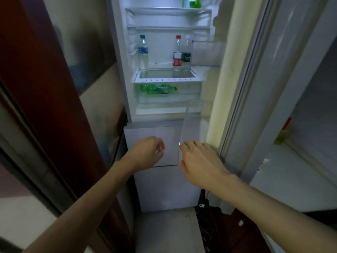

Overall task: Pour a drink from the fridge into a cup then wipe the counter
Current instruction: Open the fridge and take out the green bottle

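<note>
Inside the open white fridge [160, 52], a glass shelf [164, 74] carries a green-capped clear bottle [143, 53], a red-capped clear bottle [177, 53] and a black-labelled clear bottle [187, 52]. The clear drawer [189, 88] below holds green plastic bottles [157, 89] lying flat. The left hand [147, 152] hangs loosely curled and empty. The right hand [200, 159], fingers bent, is at the clear door bin [195, 123]; I cannot tell whether it grips.

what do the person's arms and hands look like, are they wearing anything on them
Both are bare. The left forearm and right forearm show no sleeve anywhere up to the picture's edge. The left hand and right hand have no gloves, and no watch, bracelet or ring shows, though the picture is too soft to rule out something small.
</note>
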Available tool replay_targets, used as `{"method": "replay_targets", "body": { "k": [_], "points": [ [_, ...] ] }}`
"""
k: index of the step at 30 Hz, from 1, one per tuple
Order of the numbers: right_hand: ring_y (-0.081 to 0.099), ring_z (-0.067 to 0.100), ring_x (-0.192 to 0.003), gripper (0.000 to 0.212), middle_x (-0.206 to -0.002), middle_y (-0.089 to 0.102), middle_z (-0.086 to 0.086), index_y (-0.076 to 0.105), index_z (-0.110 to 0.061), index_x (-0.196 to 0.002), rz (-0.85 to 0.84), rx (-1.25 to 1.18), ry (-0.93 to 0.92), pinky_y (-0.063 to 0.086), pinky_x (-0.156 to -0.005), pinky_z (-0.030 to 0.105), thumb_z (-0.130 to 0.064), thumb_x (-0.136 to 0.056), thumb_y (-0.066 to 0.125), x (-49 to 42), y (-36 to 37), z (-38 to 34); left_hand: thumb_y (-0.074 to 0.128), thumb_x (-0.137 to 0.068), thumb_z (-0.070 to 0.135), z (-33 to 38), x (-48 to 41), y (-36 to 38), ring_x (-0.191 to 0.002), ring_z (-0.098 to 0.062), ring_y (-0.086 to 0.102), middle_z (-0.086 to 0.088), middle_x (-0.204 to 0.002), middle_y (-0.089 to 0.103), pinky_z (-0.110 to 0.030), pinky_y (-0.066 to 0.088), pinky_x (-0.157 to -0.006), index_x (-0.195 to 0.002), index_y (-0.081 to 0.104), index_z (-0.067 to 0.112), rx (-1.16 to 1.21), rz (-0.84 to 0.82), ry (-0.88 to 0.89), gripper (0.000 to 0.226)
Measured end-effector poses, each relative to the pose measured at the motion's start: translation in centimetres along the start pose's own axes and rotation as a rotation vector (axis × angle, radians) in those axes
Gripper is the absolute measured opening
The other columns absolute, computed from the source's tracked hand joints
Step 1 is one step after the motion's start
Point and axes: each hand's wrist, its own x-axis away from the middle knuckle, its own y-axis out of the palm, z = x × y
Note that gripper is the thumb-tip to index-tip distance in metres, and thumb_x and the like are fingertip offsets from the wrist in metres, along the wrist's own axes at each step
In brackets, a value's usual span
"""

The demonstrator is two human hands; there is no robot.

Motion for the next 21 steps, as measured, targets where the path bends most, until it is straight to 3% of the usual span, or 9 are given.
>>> {"method": "replay_targets", "body": {
  "k": [5,9,14,18,21],
  "points": [
    [0.034,0.03,-0.133,0.056,-0.149,0.03,0.016,0.03,-0.004,-0.142,-0.051,-0.126,0.044,0.032,-0.107,0.038,-0.035,-0.098,0.042,-0.4,2.1,2.5,0.053,-0.095,0.027,2.4,-1.9,-1.0,-0.1,-0.016,0.059,0.0,-0.111,0.065,-0.031,0.049,-0.089,-0.112,0.064,0.016,-0.013,-0.06,-0.019,0.023],
    [0.021,0.031,-0.143,0.07,-0.157,0.017,0.019,0.019,0.0,-0.148,-0.141,-0.191,0.112,0.021,-0.116,0.038,-0.045,-0.098,0.041,-1.2,3.5,5.0,0.054,-0.095,0.03,3.9,-3.1,-1.0,-0.097,-0.015,0.059,0.001,-0.11,0.065,-0.03,0.05,-0.087,-0.11,0.064,0.018,-0.021,-0.065,-0.01,0.022],
    [0.009,0.029,-0.148,0.078,-0.161,0.003,0.018,0.005,0.001,-0.151,-0.175,-0.286,0.149,0.014,-0.12,0.034,-0.041,-0.099,0.045,-0.6,4.9,7.1,0.053,-0.095,0.032,4.7,-4.5,-0.3,-0.092,-0.011,0.057,0.002,-0.107,0.066,-0.026,0.048,-0.082,-0.108,0.065,0.021,-0.026,-0.079,0.009,0.021],
    [0.026,0.029,-0.141,0.067,-0.156,0.018,0.019,0.02,0.003,-0.147,-0.147,-0.263,0.174,0.024,-0.115,0.031,-0.034,-0.098,0.045,-0.5,5.0,7.9,0.051,-0.096,0.033,4.4,-5.8,0.1,-0.094,-0.013,0.057,0.002,-0.109,0.065,-0.026,0.046,-0.082,-0.109,0.064,0.02,-0.059,-0.125,0.009,0.023],
    [0.048,0.026,-0.113,0.039,-0.134,0.04,0.015,0.047,-0.002,-0.124,-0.136,-0.273,0.198,0.038,-0.087,0.028,-0.029,-0.097,0.046,-1.4,4.5,8.8,0.051,-0.096,0.032,4.2,-7.0,0.2,-0.093,-0.014,0.058,0.002,-0.109,0.065,-0.026,0.046,-0.081,-0.109,0.064,0.02,-0.063,-0.129,0.024,0.023]
  ]
}}
